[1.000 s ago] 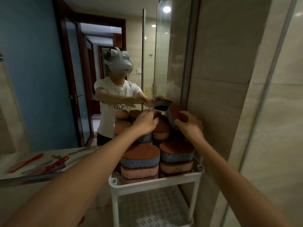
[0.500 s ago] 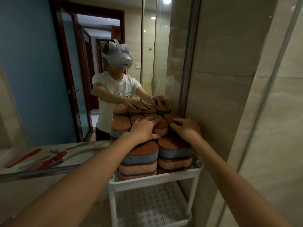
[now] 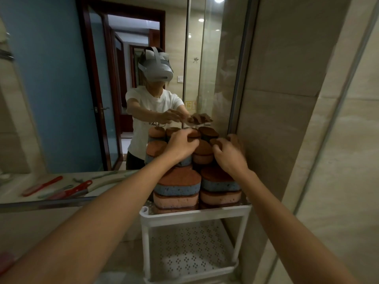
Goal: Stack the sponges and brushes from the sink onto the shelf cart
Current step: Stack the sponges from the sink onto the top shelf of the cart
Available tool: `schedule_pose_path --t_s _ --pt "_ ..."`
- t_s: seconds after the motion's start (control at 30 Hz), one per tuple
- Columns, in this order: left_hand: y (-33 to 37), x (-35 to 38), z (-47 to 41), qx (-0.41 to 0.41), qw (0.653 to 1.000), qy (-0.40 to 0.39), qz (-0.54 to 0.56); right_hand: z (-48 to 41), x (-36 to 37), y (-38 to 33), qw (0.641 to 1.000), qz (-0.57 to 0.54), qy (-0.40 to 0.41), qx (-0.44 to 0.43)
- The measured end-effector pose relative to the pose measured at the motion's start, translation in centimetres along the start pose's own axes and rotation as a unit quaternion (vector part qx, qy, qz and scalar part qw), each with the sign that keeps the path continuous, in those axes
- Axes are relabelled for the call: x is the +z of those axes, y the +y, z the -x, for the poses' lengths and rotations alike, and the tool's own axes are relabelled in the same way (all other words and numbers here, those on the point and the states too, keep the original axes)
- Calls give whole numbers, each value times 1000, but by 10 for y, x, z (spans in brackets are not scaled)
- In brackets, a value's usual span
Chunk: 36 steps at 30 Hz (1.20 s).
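Several oval sponges with brown tops and blue or pink bodies are stacked on the top shelf of the white cart (image 3: 194,215). The front left stack (image 3: 177,184) and front right stack (image 3: 219,181) are low; the rear stacks (image 3: 203,149) stand taller against the mirror. My left hand (image 3: 180,146) hovers over the rear stacks with loosely bent fingers. My right hand (image 3: 227,156) is over the rear right stack, close to the wall, with nothing seen in it. Red and green brushes (image 3: 80,188) lie on the counter to the left.
A tiled wall (image 3: 276,119) stands hard against the cart's right side. Behind the cart a mirror (image 3: 61,78) reflects a person with both arms stretched out. The counter edge (image 3: 51,201) meets the cart's left side. A perforated lower shelf (image 3: 190,249) sits under the top shelf.
One second ago my right hand held a sponge over the rear right stack; it was then set down and both hands pressed flat on the stacks. Now both hands have lifted slightly.
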State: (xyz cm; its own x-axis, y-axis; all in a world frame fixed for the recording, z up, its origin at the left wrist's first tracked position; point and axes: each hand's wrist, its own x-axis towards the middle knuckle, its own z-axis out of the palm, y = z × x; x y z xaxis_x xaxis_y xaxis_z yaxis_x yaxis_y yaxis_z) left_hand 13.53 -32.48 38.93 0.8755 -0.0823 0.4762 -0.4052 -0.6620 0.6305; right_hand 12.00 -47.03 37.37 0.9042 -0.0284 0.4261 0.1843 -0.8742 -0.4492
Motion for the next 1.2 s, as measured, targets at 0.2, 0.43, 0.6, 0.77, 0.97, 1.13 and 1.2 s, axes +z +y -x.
schedule_pose_path --t_s 0.2,0.43,0.6,0.77,0.97,1.13,1.2 --pt "-7 -60 35 -30 988 137 59 35 20 -69 978 -136 75 -142" --pt "-101 -147 160 -198 946 253 49 124 100 -180 943 -287 -5 -169" --pt "-205 -186 286 -386 876 283 62 208 200 -256 919 -316 -182 -153" --pt "-287 -228 383 -512 827 230 28 279 291 -331 887 -296 -329 -130" --pt "-378 -301 432 -568 798 196 -34 323 380 -405 855 -254 -441 -101" --pt "-441 -366 455 -584 765 230 -142 329 436 -466 840 -168 -493 -151" --pt "-462 -388 462 -595 744 228 -201 323 457 -492 838 -151 -498 -166"
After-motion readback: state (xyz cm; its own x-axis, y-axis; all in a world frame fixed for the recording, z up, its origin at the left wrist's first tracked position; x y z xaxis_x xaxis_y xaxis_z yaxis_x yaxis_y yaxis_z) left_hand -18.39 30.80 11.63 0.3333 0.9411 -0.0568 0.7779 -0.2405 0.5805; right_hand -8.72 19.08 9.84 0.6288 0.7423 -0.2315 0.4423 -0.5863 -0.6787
